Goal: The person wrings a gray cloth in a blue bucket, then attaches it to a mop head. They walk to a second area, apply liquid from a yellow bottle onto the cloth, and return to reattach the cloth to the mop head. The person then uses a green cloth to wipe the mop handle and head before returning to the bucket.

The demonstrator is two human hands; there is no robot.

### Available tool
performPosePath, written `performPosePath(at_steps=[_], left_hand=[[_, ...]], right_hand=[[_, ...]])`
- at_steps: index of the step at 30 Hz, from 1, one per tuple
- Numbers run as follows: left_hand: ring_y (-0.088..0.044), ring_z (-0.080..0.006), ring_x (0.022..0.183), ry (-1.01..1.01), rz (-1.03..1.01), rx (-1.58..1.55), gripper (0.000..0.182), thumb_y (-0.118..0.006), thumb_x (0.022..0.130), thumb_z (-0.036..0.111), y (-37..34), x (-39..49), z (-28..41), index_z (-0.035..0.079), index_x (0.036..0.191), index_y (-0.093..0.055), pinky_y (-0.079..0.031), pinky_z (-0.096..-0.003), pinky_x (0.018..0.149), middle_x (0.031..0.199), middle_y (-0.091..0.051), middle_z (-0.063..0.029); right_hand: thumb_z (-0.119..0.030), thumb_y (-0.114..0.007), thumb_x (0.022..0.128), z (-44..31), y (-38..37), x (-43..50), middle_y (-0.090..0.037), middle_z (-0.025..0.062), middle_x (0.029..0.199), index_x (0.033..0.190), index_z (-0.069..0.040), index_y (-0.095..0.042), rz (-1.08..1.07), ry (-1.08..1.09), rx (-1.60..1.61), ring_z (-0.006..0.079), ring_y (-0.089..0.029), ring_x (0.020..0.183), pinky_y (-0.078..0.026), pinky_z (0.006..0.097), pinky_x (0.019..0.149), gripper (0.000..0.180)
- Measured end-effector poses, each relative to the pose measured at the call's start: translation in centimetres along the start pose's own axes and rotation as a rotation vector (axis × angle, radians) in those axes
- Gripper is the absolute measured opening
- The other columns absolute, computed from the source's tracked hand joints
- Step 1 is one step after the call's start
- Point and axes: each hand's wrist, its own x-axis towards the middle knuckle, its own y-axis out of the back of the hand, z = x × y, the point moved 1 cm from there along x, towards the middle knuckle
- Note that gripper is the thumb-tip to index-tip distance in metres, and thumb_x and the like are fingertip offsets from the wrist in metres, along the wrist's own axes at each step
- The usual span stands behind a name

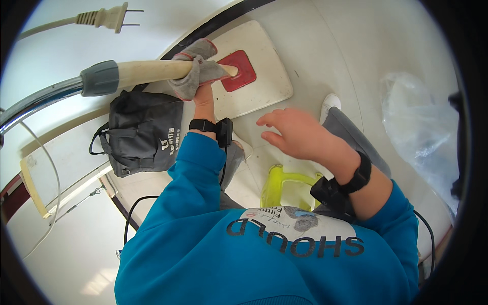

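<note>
My left hand (204, 94) is wrapped in a grey cloth with red edging (198, 68) and closes it around a beige upright pole (148, 71). The cloth hides most of the fingers. Above it, a grey collar (100, 78) joins the pole to a chrome tube (45, 100) that runs out of view. The pole rises from a square beige base (263, 42) with a red square panel (248, 72) at its middle. My right hand (295, 131) hangs in the air beside the base, fingers bent and apart, holding nothing.
A two-pin plug (108, 18) on a pale cord is at upper left, near the pole. A black fabric bag (143, 133) with writing lies left of my left forearm. A lime-green plastic stool (272, 187) is by my legs. Clear plastic sheeting (423, 129) lies at right.
</note>
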Motion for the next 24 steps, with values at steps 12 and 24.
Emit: performPosePath(at_steps=[12, 24], left_hand=[[-0.051, -0.0238, 0.115, 0.258, -0.623, 0.201, 0.045, -0.063, 0.089, 0.025, -10.5, -4.5, -1.0, 0.004, 0.127, -0.05, -0.042, -0.0343, 0.097, 0.129, -0.051, -0.0111], [-0.05, -0.022, 0.115, 0.34, -0.408, -0.143, 0.043, -0.063, 0.088, 0.023, -2.2, 0.4, 0.0, 0.004, 0.126, -0.052, -0.042, -0.0331, 0.097, 0.128, -0.052, -0.0117]], right_hand=[[-0.022, -0.057, 0.089, -0.8, -0.1, 0.1, -0.061, 0.0115, 0.097, 0.112, -0.008, -0.059, -0.072, -0.02, -0.081, 0.0293, -0.057, 0.092, -0.045, 0.0395, 0.082, 0.027], [-0.024, -0.056, 0.089, -0.6, -0.7, 1.1, -0.062, 0.0139, 0.1, 0.113, -0.006, -0.059, -0.114, -0.054, -0.031, 0.031, -0.058, 0.098, -0.046, 0.0402, 0.086, 0.03]])
